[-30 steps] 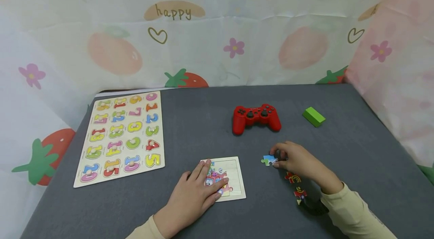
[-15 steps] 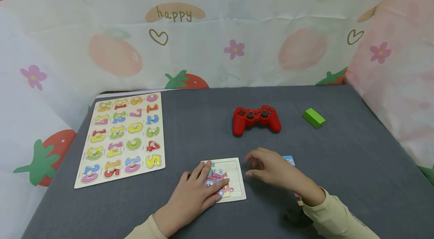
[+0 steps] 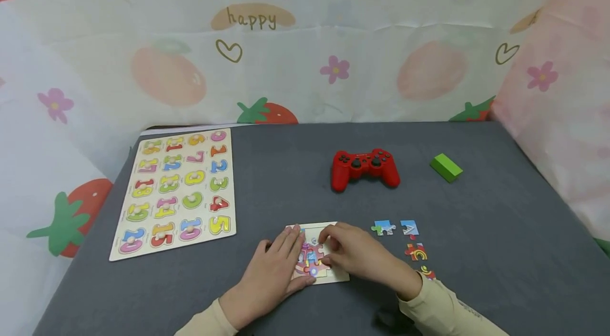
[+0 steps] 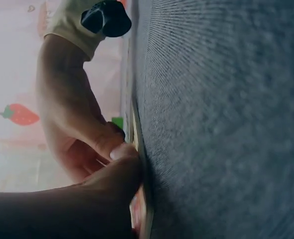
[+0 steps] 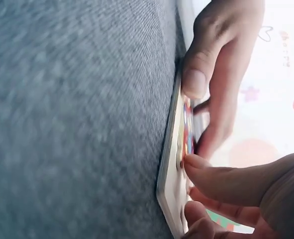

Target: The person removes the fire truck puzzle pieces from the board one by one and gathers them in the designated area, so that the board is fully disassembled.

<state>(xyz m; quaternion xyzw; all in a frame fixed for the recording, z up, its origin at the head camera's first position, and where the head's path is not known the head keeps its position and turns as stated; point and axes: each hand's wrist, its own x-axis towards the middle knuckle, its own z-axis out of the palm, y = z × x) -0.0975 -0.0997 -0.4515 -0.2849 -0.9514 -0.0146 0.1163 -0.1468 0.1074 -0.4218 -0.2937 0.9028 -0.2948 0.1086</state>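
A square wooden puzzle board (image 3: pixel 340 275) lies on the table, its left part covered with colourful joined puzzle pieces (image 3: pixel 311 257). My left hand (image 3: pixel 271 272) rests on the left side of the board, fingers straight and side by side, thumb near the lower edge. My right hand (image 3: pixel 357 254) bends over the right side, thumb and index finger set around a puzzle piece within the frame. In the right wrist view the right thumb (image 5: pixel 206 174) touches the edge of the pieces, just above the board (image 5: pixel 172 184). The left hand hides part of the picture.
Several loose puzzle pieces (image 3: pixel 409 227) lie right of the board, one partly behind the right sleeve. A red game controller (image 3: pixel 366 168) and a green block (image 3: pixel 446 168) are farther back. At left lies a wooden number board (image 3: pixel 176 193) with knobbed numerals.
My right hand has moved left, from a blue-green loose piece to the puzzle board, leaving that piece on the table. My left fingers have drawn together, uncovering more of the pieces.
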